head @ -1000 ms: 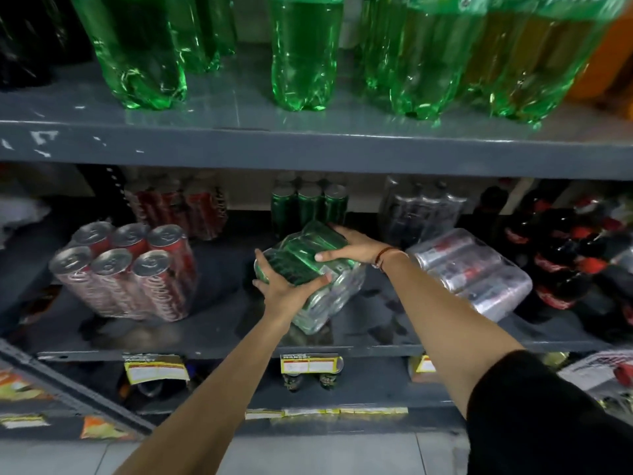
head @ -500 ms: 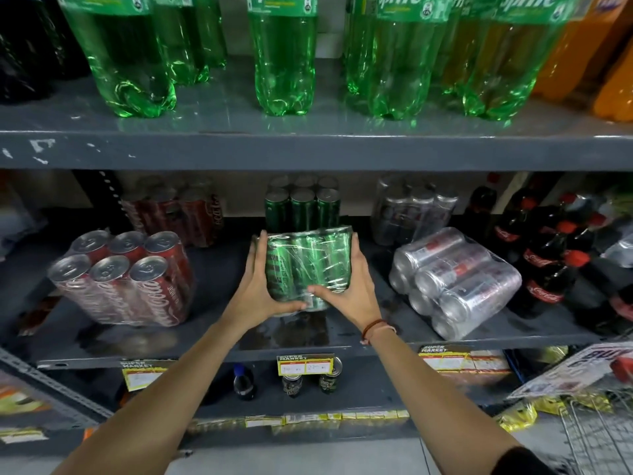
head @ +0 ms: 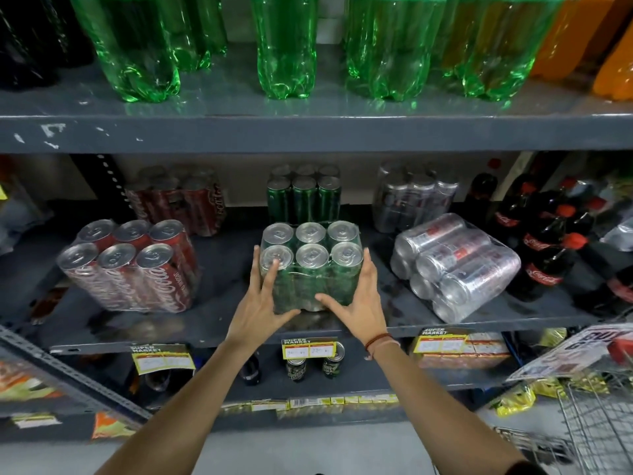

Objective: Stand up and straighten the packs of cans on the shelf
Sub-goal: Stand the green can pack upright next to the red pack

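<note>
A shrink-wrapped pack of green cans (head: 310, 255) stands upright at the middle of the grey shelf (head: 212, 323), tops up. My left hand (head: 262, 298) presses its left side and my right hand (head: 356, 298) its right side, fingers spread along the wrap. A pack of red cola cans (head: 133, 265) sits to the left, leaning back on a tilt. A pack of silver cans (head: 455, 265) lies on its side to the right. Upright packs stand behind: red (head: 178, 200), green (head: 303, 197) and silver (head: 414, 197).
Green soda bottles (head: 286, 46) line the shelf above, with orange ones (head: 589, 39) at the right. Dark cola bottles (head: 548, 248) crowd the shelf's right end. Price tags (head: 308, 349) hang on the shelf edge. A wire basket (head: 596, 426) stands at the lower right.
The green pack went from lying tilted in my hands to standing upright on the shelf, tops now facing up. Both hands shifted to its two sides.
</note>
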